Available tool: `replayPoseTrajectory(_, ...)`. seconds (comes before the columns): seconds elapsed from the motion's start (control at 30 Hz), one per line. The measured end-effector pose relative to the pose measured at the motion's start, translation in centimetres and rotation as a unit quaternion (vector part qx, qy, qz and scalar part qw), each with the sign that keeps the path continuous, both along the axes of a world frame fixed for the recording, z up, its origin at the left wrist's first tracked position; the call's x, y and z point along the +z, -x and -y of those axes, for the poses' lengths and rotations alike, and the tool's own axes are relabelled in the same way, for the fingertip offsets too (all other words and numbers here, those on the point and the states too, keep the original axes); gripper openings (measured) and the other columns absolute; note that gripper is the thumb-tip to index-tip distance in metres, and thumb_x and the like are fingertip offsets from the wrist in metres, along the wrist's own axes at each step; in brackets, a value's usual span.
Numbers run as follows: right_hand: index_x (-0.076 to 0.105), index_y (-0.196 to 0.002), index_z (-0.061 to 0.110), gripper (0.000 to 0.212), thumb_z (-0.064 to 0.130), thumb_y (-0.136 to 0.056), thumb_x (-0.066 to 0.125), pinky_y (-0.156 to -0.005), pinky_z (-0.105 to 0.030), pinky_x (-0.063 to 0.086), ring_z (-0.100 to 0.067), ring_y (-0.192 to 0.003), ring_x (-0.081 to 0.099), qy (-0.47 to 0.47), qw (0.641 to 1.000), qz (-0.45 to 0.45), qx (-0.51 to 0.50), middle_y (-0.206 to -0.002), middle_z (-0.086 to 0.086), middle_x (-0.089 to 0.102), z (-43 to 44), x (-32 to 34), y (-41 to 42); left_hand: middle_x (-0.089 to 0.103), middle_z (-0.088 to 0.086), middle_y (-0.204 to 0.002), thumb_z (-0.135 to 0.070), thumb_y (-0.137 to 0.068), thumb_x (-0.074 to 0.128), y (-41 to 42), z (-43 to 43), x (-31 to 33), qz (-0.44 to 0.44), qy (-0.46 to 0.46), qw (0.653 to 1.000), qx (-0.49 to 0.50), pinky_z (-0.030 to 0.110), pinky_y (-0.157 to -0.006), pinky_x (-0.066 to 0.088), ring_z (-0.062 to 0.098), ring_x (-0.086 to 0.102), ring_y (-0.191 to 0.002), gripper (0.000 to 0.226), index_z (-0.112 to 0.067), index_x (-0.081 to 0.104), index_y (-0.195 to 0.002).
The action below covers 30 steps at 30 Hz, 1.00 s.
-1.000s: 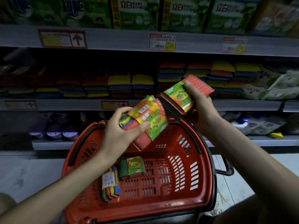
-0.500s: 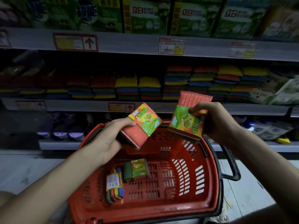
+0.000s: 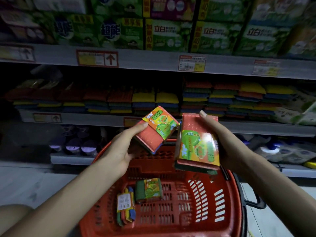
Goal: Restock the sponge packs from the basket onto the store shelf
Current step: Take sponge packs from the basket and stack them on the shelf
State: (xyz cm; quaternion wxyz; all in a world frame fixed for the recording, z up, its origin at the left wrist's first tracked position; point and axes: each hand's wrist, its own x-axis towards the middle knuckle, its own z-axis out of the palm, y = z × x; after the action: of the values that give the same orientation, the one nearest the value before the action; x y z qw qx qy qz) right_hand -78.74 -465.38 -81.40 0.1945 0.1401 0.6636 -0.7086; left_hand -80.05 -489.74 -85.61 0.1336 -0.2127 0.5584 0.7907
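- Holding one pack each, both hands are poised above the basket [image 3: 229, 202] and in front of the sponge shelf [image 3: 102, 119]; it is judged that two items are meant to be shelved in a single reach.
- Left hand [image 3: 119, 151]: the small sponge pack [image 3: 157, 129] is pinched between the thumb, laid on its red upper face, and the fingers curled beneath. The label is turned toward the viewer, presumably so that the product can be matched to its row.
- Right hand [image 3: 227, 144]: the large sponge pack [image 3: 198, 144] is gripped along its right edge, with fingers wrapped behind and one fingertip hooked over the top. It is held nearly upright, label outward.
- The two packs are held just beside each other; whether their corners touch cannot be told.
- Stacked sponges [image 3: 222, 100] are seen filling the sponge shelf in tight coloured columns; a free gap cannot be made out in the dim light.
- Green pack [image 3: 148, 189] and striped pack [image 3: 125, 206] are seen lying flat on the basket floor, side by side, so the restocking is judged unfinished.
- Detergent boxes [image 3: 171, 35] are carried by the shelf above, with price tags [image 3: 191, 63] fixed to its front edge.
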Motion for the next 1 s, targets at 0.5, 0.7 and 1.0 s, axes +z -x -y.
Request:
replayPoseTrajectory(0.5,0.072,-0.115,0.038,0.035,0.057,-0.086,0.068,-0.075,-0.028,0.057,-0.011,-0.09,0.076,-0.132,0.975,-0.172,0.058,-0.105,0.008,0.077,3.5,-0.5,-0.9,0.076,0.016,-0.11,-0.027,-0.078,0.086,1.8,-0.8,1.6,-0.08,-0.066,0.991,0.088,0.045,-0.091,0.061,0.024,0.076,-0.099,0.057,-0.002,0.061,-0.123)
replayPoseTrajectory(0.7,0.057,-0.134,0.054,0.053,0.052,-0.084,0.071,-0.086,-0.026,0.059,-0.002,-0.104,0.072,-0.117,0.965,-0.222,0.077,-0.121,0.02,0.069,4.6,-1.1,-0.9,0.074,0.014,-0.112,-0.029,-0.081,0.084,2.9,-2.3,2.3,-0.082,-0.053,0.989,0.11,0.042,-0.087,0.061,0.023,0.074,-0.101,0.054,-0.003,0.059,-0.12)
replayPoseTrajectory(1.0,0.052,-0.127,0.059,0.052,0.043,-0.082,0.073,-0.08,-0.023,0.06,-0.005,-0.101,0.074,-0.067,0.972,-0.218,0.055,-0.104,0.036,0.072,4.9,-1.6,1.2,0.078,-0.003,-0.094,-0.048,-0.088,0.072,4.8,-3.4,2.2,-0.13,0.076,0.984,0.094,0.049,-0.095,0.057,0.022,0.072,-0.101,0.025,-0.022,0.075,-0.091)
